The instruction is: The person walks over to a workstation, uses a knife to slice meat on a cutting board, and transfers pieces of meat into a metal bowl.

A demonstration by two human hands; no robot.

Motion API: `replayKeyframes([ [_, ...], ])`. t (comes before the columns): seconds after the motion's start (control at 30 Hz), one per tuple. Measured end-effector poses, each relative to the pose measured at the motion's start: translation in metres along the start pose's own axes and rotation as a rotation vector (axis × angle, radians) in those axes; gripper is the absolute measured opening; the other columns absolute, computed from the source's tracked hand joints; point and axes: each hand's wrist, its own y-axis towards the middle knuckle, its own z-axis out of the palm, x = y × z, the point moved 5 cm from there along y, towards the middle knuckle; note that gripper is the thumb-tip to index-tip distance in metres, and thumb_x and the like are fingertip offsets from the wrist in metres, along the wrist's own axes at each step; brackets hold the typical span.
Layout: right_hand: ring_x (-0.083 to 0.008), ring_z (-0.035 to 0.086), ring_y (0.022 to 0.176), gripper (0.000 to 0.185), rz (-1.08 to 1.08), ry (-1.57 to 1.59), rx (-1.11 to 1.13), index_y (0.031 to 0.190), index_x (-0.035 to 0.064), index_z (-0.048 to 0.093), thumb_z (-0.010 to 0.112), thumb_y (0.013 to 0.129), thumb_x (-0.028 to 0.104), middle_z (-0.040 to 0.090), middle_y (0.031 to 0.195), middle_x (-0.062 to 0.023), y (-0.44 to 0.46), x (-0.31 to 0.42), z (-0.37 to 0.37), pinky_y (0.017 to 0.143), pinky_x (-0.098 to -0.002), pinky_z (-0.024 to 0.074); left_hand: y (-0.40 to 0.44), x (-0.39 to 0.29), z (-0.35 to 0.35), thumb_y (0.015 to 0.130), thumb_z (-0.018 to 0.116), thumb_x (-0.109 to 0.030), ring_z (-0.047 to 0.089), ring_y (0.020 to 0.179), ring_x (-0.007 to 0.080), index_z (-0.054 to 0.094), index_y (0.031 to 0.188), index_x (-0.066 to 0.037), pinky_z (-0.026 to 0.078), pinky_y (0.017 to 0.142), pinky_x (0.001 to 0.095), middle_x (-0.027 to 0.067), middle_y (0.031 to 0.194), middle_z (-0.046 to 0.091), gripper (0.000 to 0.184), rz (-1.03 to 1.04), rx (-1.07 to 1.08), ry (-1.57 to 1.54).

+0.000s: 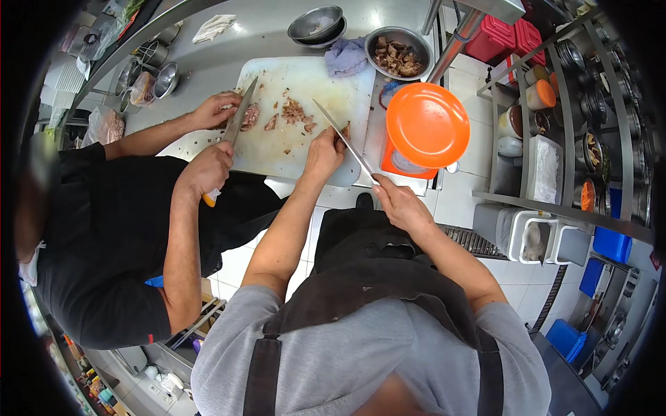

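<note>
My right hand [402, 202] is closed round the handle end of a long knife [345, 141], whose blade slants up and left over the white cutting board [277, 73]. Near the board's right edge, my left hand [324, 152] has its fingers curled against a small piece of brown meat [345, 130], partly hidden by the hand and blade. Chopped meat [294, 111] lies scattered mid-board. A metal bowl [398, 57] of meat pieces stands beyond the board's right corner, beside a purple cloth [346, 57].
A co-worker's hands [208, 166] work at the board's left side with another knife [244, 111]. An orange plate [428, 125] rests on an orange scale [406, 163] at right. Stacked metal bowls [316, 26] stand behind. Shelving [565, 125] is far right.
</note>
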Motion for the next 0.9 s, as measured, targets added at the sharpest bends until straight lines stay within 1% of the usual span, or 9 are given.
replayKeyframes([
  [0.07,-0.0482,0.06,0.094,0.038,-0.06,0.0,-0.056,0.13,0.0041,0.05,0.043,0.102,0.029,0.065,0.092,-0.0305,-0.009,-0.008,-0.001,0.082,-0.0527,0.047,-0.001,0.002,0.004,0.084,0.059,0.0,0.068,0.089,0.0373,0.063,0.113,-0.002,0.055,0.077,0.043,0.0233,0.096,0.069,0.03,0.006,-0.005,-0.002],
  [0.13,-0.0482,0.06,0.093,0.038,-0.017,0.018,-0.026,0.13,0.0043,0.05,0.044,0.102,0.029,0.064,0.091,-0.0307,-0.027,-0.02,-0.002,0.081,-0.0529,0.047,-0.001,-0.002,0.002,0.081,0.057,-0.001,0.063,0.085,0.0426,0.06,0.095,0.003,0.051,0.077,0.0477,0.0236,0.093,0.064,0.014,0.018,-0.042,-0.052],
  [0.33,-0.0474,0.06,0.094,0.038,0.079,0.008,0.028,0.129,0.0044,0.051,0.044,0.102,0.03,0.064,0.092,-0.0298,-0.018,-0.02,0.0,0.08,-0.0527,0.0465,0.0,0.0,0.001,0.082,0.057,-0.001,0.063,0.085,0.0423,0.06,0.095,0.002,0.051,0.078,0.0479,0.0232,0.094,0.064,0.014,0.013,-0.028,-0.086],
  [0.4,-0.0467,0.06,0.091,0.035,-0.144,0.008,-0.126,0.123,0.0031,0.054,0.044,0.102,0.028,0.064,0.09,-0.028,0.011,-0.007,-0.001,0.079,-0.0523,0.0459,0.002,-0.002,0.004,0.082,0.057,-0.001,0.063,0.085,0.0422,0.06,0.095,0.002,0.051,0.078,0.0477,0.0231,0.094,0.064,0.014,0.019,-0.018,-0.074],
  [0.5,-0.0475,0.058,0.092,0.032,-0.089,0.004,-0.076,0.118,0.0017,0.055,0.044,0.102,0.027,0.064,0.09,-0.0273,0.028,-0.006,0.001,0.08,-0.0527,0.0446,0.0,-0.001,-0.001,0.082,0.057,-0.001,0.064,0.084,0.0419,0.06,0.095,0.002,0.052,0.076,0.0472,0.023,0.093,0.065,0.013,0.044,-0.04,-0.018],
  [0.57,-0.041,0.063,0.075,0.036,-0.136,0.002,-0.112,0.122,0.0015,0.055,0.044,0.102,0.029,0.064,0.08,-0.0232,0.019,-0.013,-0.003,0.071,-0.0477,0.0484,-0.001,0.0,0.0,0.083,0.057,-0.002,0.064,0.083,0.0416,0.06,0.095,0.002,0.052,0.075,0.047,0.023,0.093,0.065,0.013,0.065,-0.077,0.0],
  [0.63,-0.0274,0.061,0.054,0.041,0.156,0.267,0.02,0.128,0.0021,0.055,0.045,0.102,0.033,0.059,0.069,-0.0155,0.009,-0.026,-0.004,0.057,-0.0395,0.0487,-0.004,0.007,0.0,0.086,0.059,-0.005,0.068,0.082,0.0367,0.062,0.1,0.001,0.053,0.075,0.0435,0.0207,0.088,0.069,0.015,-0.003,-0.104,0.044],
  [0.67,-0.0164,0.052,0.043,0.046,0.097,0.311,-0.03,0.132,0.0013,0.053,0.045,0.102,0.035,0.053,0.063,-0.0088,0.008,-0.03,-0.003,0.049,-0.0331,0.0453,-0.006,0.009,0.0,0.086,0.059,-0.005,0.068,0.082,0.0367,0.062,0.1,0.001,0.053,0.075,0.0435,0.0207,0.088,0.069,0.015,-0.006,-0.112,0.041],
  [0.9,-0.0166,0.054,0.045,0.048,0.046,0.372,-0.06,0.133,-0.0016,0.052,0.045,0.103,0.034,0.055,0.063,-0.0081,-0.002,-0.017,-0.01,0.049,-0.0329,0.0457,-0.009,0.008,-0.01,0.086,0.062,-0.005,0.068,0.08,0.0333,0.063,0.101,0.001,0.054,0.073,0.041,0.0199,0.088,0.069,0.016,-0.044,-0.07,-0.029],
])
